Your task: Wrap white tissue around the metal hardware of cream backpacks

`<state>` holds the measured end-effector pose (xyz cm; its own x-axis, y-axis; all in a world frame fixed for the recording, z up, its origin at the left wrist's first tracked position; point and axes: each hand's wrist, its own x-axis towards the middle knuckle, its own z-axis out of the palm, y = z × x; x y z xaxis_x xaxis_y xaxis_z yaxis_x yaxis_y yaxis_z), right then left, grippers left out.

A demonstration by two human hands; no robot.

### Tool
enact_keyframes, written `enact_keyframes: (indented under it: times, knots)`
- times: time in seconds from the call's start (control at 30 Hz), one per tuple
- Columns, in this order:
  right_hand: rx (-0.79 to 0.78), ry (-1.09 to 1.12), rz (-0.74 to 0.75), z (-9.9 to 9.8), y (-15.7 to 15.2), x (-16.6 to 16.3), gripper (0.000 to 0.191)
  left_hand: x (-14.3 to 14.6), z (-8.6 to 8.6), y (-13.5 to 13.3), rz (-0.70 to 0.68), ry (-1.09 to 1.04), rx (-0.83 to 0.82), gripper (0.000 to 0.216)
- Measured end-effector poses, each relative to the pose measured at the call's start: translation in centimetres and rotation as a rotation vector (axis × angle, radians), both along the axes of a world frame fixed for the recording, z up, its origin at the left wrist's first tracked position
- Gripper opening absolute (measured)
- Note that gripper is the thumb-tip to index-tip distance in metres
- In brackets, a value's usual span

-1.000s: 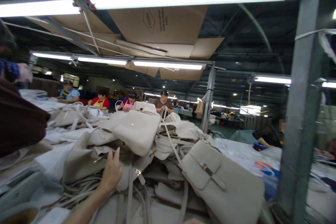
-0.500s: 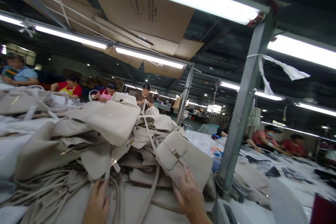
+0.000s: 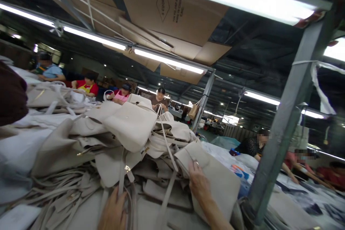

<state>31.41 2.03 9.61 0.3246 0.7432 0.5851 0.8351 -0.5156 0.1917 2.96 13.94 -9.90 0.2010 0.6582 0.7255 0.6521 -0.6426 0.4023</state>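
Since half a second ago, the right hand (image 3: pixel 199 186) is being moved further up the beige handbag (image 3: pixel 212 179), its grip now pressing flat by the clasp, fingers loosely spread rather than pinching. Nearest the camera, the left hand (image 3: pixel 113 212) is being laid on the loose straps (image 3: pixel 126 190) at the pile's foot; whether its fingers are curled round one cannot be told. Soft, light and slightly slick handling is being suggested by the faux-leather bag lying at the heap's right edge on the worktop (image 3: pixel 16 151); its stiffer flap edge seems the surer hold. Beyond, more bags (image 3: pixel 129 125) are being heaped, with other workers (image 3: pixel 88 84) seated far off.
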Motion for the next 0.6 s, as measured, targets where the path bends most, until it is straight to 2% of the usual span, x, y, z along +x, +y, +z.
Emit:
enact_keyframes:
  times: [0.1, 0.23, 0.3, 0.4, 0.47, 0.5, 0.53, 0.6]
  knots:
    - [0.059, 0.022, 0.032, 4.4, -0.7, 1.6, 0.050, 0.4, 0.0, -0.3, 0.028, -0.021, 0.028, 0.044]
    - [0.168, -0.006, 0.033, 11.8, -2.9, 2.9, 0.038, 0.6, 0.2, -0.2, 0.042, -0.053, 0.024, 0.044]
    - [0.214, -0.016, 0.053, 15.3, -5.0, 2.9, 0.033, 0.2, 1.2, -0.5, 0.034, -0.086, 0.012, 0.042]
    - [0.280, -0.006, 0.070, 19.2, -8.9, 1.3, 0.035, -0.8, 4.2, -1.7, -0.003, -0.185, -0.017, 0.033]
    - [0.335, 0.050, 0.077, 19.9, -11.6, -0.9, 0.038, -1.5, 6.8, -3.0, -0.107, -0.278, -0.060, 0.027]
    - [0.360, 0.083, 0.084, 19.4, -12.7, -2.3, 0.040, -1.7, 8.0, -3.6, -0.193, -0.330, -0.099, 0.027]
    - [0.374, 0.107, 0.097, 18.3, -13.6, -3.9, 0.042, -1.8, 9.1, -4.3, -0.295, -0.389, -0.163, 0.029]
    - [0.362, 0.106, 0.143, 14.0, -14.7, -7.5, 0.049, -1.5, 10.8, -5.5, -0.500, -0.541, -0.402, 0.045]
